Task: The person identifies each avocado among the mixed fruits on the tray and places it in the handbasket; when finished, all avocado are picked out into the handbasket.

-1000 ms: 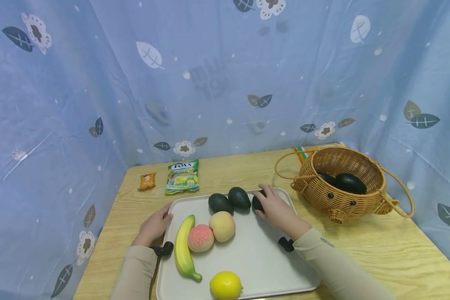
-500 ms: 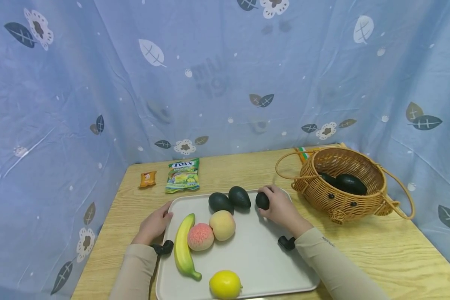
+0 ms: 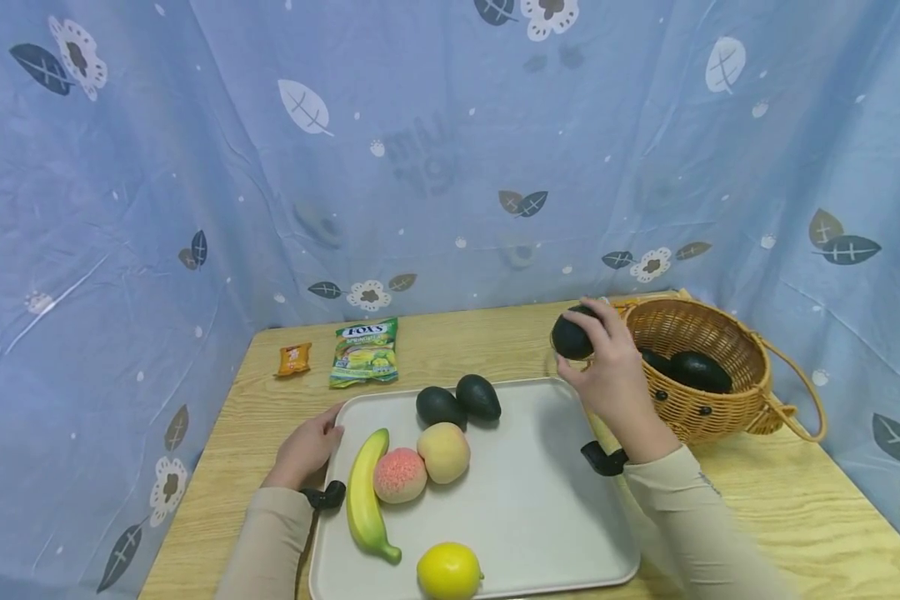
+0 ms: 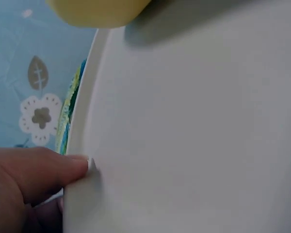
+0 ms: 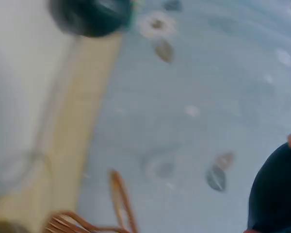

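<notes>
My right hand grips a dark green avocado above the tray's back right corner, beside the wicker basket. Part of that avocado shows at the right edge of the right wrist view. With thumb on top, my left hand holds the left rim of the pale tray; its thumb shows in the left wrist view. Two more avocados lie at the tray's back, near a yellow peach and a pink one. Other avocados sit inside the basket.
A banana lies along the tray's left side and a lemon near its front edge. Behind the tray are a green candy bag and a small orange packet. A patterned blue curtain surrounds the table.
My right hand has closed round the avocado at the tray's back right, lifted it and carried it right towards the basket. The left hand has stayed on the rim.
</notes>
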### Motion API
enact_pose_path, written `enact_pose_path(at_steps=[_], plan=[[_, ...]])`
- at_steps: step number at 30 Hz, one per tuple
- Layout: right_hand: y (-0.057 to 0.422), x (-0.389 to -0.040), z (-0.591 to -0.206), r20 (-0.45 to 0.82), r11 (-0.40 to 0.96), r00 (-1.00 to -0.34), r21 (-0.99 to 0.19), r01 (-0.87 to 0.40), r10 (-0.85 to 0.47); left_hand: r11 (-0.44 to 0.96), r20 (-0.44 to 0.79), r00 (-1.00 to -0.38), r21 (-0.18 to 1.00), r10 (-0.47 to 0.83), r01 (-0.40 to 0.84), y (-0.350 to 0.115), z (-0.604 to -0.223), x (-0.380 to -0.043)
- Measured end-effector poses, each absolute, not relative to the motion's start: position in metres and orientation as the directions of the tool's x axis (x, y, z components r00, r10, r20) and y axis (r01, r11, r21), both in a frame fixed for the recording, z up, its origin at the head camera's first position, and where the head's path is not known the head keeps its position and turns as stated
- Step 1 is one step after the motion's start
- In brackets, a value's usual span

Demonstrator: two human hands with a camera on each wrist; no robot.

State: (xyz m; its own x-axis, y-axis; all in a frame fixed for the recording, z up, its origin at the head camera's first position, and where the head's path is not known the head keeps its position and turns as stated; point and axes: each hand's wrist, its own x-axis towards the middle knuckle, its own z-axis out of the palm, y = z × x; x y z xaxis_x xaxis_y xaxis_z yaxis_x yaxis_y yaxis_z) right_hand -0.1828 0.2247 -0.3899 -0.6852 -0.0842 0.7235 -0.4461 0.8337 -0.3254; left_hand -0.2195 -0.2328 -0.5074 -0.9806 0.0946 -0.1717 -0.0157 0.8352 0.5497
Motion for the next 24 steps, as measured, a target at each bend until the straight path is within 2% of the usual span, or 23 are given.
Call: enact_pose_path(at_steps=[6, 11, 16, 24], plan=[[0.262, -0.176, -0.363, 0.755, 0.852, -0.649, -0.398, -0.341, 0.093, 0.864, -0.157, -0.986, 0.503, 0.061, -0.026, -0.229, -0.509, -0.221], [0.286, -0.170, -0.358, 0.645, 0.858, -0.735, -0.481, -0.179, 0.209, 0.878, -0.141, -0.988, 0.478, 0.059, -0.016, -0.228, -0.509, -0.220], [0.302, -0.167, -0.360, 0.505, 0.857, -0.824, -0.514, -0.048, 0.256, 0.876, -0.147, -0.987, 0.483, 0.070, -0.009, -0.228, -0.506, -0.219], [0.316, -0.170, -0.368, 0.422, 0.854, -0.864, -0.521, 0.018, 0.276, 0.870, -0.149, -0.986, 0.492, 0.074, -0.009, -0.227, -0.506, -0.219]])
